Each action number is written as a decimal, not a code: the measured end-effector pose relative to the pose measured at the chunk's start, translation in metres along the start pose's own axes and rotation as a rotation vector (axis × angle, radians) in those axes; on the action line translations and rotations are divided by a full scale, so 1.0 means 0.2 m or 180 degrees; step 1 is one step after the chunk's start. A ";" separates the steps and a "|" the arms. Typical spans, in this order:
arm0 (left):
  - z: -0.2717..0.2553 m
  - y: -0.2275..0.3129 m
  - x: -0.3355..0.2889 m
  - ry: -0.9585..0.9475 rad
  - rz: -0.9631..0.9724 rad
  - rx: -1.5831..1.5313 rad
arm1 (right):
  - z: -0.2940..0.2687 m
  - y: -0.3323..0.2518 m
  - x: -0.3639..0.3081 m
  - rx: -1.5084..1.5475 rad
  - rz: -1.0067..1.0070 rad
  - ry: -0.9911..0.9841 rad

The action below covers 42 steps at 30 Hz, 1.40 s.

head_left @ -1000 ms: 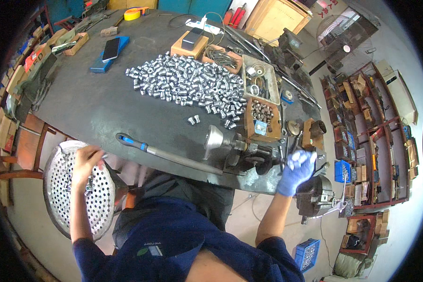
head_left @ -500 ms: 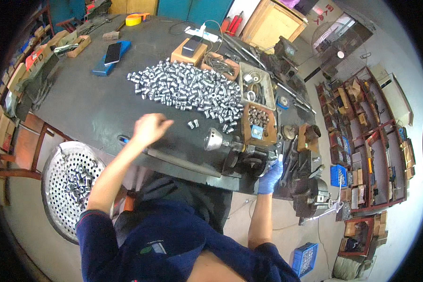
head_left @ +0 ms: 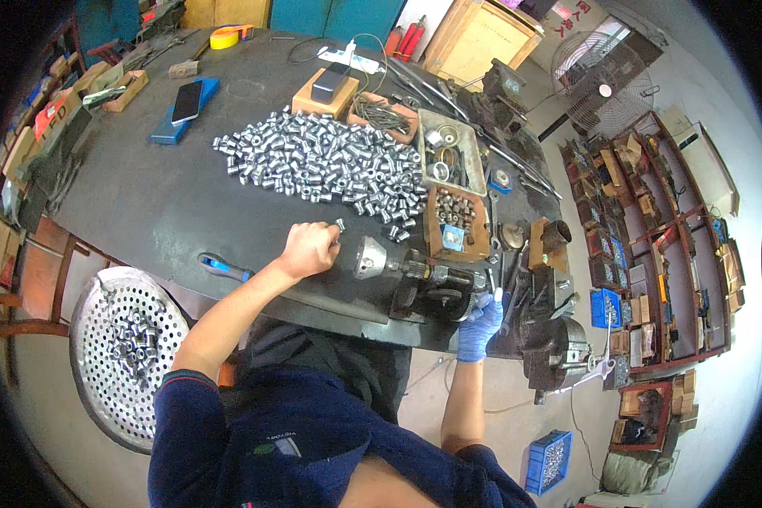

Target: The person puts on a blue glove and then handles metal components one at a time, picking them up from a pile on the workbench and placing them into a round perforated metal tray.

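Note:
My bare left hand is above the bench, its fingers curled closed. Whatever they hold, if anything, is hidden. Right by its fingertips lies a small shiny metal sleeve. Beyond it spreads a large heap of similar metal sleeves. To the right of this hand is a small bench machine with a silvery cone-shaped head on its left end. My right hand, in a blue glove, is closed at the machine's right end. What it grips there is hard to make out.
A blue-handled tool lies at the bench's front edge. A perforated metal stool with several sleeves stands at the left. Right of the heap are a carton of small parts and a grey tray. A vise sits at the right corner.
My left hand has moved right and nearer the loose sleeves, and its fingers have curled in. One of the two loose sleeves no longer shows. The right hand stays at the machine.

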<state>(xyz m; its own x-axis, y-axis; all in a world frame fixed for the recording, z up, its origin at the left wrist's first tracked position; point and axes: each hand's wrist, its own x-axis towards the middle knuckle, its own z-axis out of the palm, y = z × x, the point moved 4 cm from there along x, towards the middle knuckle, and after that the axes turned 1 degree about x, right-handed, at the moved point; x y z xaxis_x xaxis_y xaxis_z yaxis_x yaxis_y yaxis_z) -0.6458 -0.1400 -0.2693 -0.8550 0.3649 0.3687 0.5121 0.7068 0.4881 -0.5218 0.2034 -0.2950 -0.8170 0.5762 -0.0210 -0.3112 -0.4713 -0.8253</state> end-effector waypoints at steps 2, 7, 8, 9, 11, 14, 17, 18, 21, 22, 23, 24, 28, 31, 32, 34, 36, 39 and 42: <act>-0.06 0.02 -0.01 -0.0120 -0.0335 -0.0546 | 0.00 0.00 0.00 0.0049 0.0065 0.0187; -0.29 0.11 -0.09 -0.0689 -0.0936 -0.4049 | 0.00 0.00 0.00 0.0141 0.0217 0.0198; -0.33 0.14 -0.09 -0.0672 -0.0789 -0.4075 | 0.00 0.00 0.00 0.0069 0.0233 0.0154; -0.36 0.18 -0.09 -0.0604 -0.0523 -0.4143 | 0.00 0.01 0.00 0.0217 0.0239 0.0080; -0.36 0.22 -0.08 -0.0740 -0.0581 -0.4119 | -0.01 0.01 0.01 0.0243 0.0317 0.0146; -0.34 0.24 -0.06 -0.0781 -0.0626 -0.4238 | -0.01 0.01 0.01 0.0398 0.0361 0.0024; -0.32 0.23 -0.07 -0.0868 -0.0690 -0.4133 | -0.01 -0.01 -0.01 0.0500 0.0431 0.0099; -0.32 0.23 -0.08 -0.0882 -0.0670 -0.4158 | -0.01 -0.01 -0.03 0.0528 0.0468 0.0165; -0.31 0.23 -0.08 -0.0922 -0.0687 -0.4199 | 0.02 -0.06 -0.08 0.0406 0.0324 -0.0061; -0.31 0.23 -0.08 -0.0942 -0.0699 -0.4211 | 0.02 -0.07 -0.10 0.0313 0.0271 0.0026; -0.32 0.24 -0.07 -0.0946 -0.0615 -0.4176 | 0.03 -0.10 -0.12 0.0306 0.0227 -0.0025; -0.32 0.24 -0.07 -0.0943 -0.0536 -0.4139 | 0.04 -0.12 -0.15 0.0366 0.0214 -0.0112; -0.35 0.25 -0.06 -0.0857 -0.0262 -0.3704 | 0.13 -0.30 -0.16 0.0387 0.0158 -0.0732; -0.36 0.25 -0.06 -0.0762 -0.0133 -0.3217 | 0.23 -0.42 -0.04 0.0385 0.0124 -0.1265; -0.35 0.25 -0.07 -0.0716 -0.0219 -0.3287 | 0.29 -0.43 0.03 0.0540 0.0327 -0.1749; -0.34 0.25 -0.06 -0.0521 -0.0255 -0.3505 | 0.33 -0.40 0.16 0.1383 0.0705 -0.1879; -0.31 0.26 -0.07 -0.0563 -0.0425 -0.3819 | 0.34 -0.34 0.28 0.1833 0.0831 -0.1714; -0.29 0.27 -0.08 -0.0458 -0.0522 -0.4008 | 0.31 -0.21 0.40 0.1698 0.0900 -0.1663; -0.29 0.28 -0.09 -0.0373 -0.0476 -0.3921 | 0.21 -0.08 0.46 0.0526 0.0203 -0.0659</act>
<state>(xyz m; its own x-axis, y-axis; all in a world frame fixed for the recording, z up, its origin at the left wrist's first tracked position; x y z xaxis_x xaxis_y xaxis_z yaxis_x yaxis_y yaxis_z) -0.5980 -0.1421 -0.2036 -0.8813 0.4263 0.2039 0.0917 -0.2690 0.9588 -0.6133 0.2362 -0.2590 -0.9141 0.4010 0.0599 -0.3170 -0.6147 -0.7223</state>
